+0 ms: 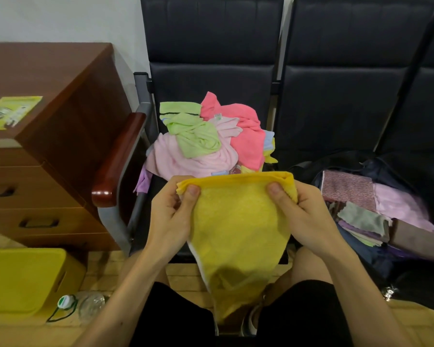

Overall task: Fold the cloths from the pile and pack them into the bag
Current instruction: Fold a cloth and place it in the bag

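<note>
A yellow cloth (238,229) hangs folded over in front of me, its doubled top edge stretched between both hands. My left hand (172,211) pinches its top left corner, thumb on the front. My right hand (303,209) pinches the top right corner the same way. Behind it, on the left black seat, lies the pile of cloths (206,139) in pink, green and coral. The dark bag (376,169) lies open on the right seat with several folded cloths (361,211) inside.
A brown wooden cabinet (48,151) with drawers stands at the left, a yellow-green leaflet (10,112) on top. The seat's wooden armrest (118,159) is beside the pile. On the floor sit a yellow box (23,279) and a plastic bottle (85,306).
</note>
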`<control>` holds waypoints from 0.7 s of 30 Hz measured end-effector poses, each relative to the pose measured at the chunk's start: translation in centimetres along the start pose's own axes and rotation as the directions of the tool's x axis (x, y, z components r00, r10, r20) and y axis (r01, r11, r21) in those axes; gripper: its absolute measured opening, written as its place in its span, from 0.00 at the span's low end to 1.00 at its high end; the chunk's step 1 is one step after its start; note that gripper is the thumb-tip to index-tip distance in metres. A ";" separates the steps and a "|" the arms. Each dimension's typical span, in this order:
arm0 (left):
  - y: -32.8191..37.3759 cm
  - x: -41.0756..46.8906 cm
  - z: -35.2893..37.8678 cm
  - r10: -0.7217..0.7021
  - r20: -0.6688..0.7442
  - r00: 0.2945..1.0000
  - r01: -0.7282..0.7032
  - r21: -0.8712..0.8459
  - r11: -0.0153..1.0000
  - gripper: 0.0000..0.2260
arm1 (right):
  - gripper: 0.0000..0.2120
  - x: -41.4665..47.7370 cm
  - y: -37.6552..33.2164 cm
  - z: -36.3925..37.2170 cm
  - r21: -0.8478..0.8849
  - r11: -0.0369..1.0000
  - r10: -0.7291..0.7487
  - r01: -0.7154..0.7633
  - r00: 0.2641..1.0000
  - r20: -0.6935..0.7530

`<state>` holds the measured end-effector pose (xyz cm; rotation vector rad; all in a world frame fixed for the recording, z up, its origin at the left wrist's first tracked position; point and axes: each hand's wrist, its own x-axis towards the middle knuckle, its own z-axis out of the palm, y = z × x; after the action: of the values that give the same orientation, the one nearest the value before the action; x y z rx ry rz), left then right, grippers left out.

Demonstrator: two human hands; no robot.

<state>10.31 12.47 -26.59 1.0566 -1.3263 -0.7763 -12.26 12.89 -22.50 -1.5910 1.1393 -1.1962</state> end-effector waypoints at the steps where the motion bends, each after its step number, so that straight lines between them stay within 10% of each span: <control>1: 0.1 0.0 0.1 -0.021 -0.002 1.000 0.021 -0.014 1.000 0.08 | 0.18 -0.1 -0.1 0.1 0.022 1.000 0.012 -0.011 1.000 -0.016; 4: 0.3 -0.6 0.4 -0.290 0.014 0.957 0.284 -0.246 0.927 0.17 | 0.18 -0.3 0.2 0.2 0.095 0.994 0.051 -0.048 0.998 -0.030; 10: -1.8 -4.0 1.2 -0.690 0.320 0.649 0.728 -0.525 0.441 0.34 | 0.16 -0.7 1.5 0.9 0.260 0.938 0.236 -0.228 0.972 0.003; 15: -4.2 -7.2 0.5 -0.542 0.488 0.684 0.669 -0.124 0.733 0.22 | 0.17 -0.4 1.7 1.1 0.363 0.881 0.326 -0.303 0.945 -0.003; 21: -2.5 -4.4 1.2 -0.543 0.394 0.742 0.621 -0.095 0.778 0.15 | 0.14 0.7 0.8 -0.2 0.498 0.779 0.458 -0.381 0.888 -0.037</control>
<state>8.92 15.38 -30.64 1.2068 -1.1488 -1.6201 -12.56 12.00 -23.10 -0.8178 1.1105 -1.1903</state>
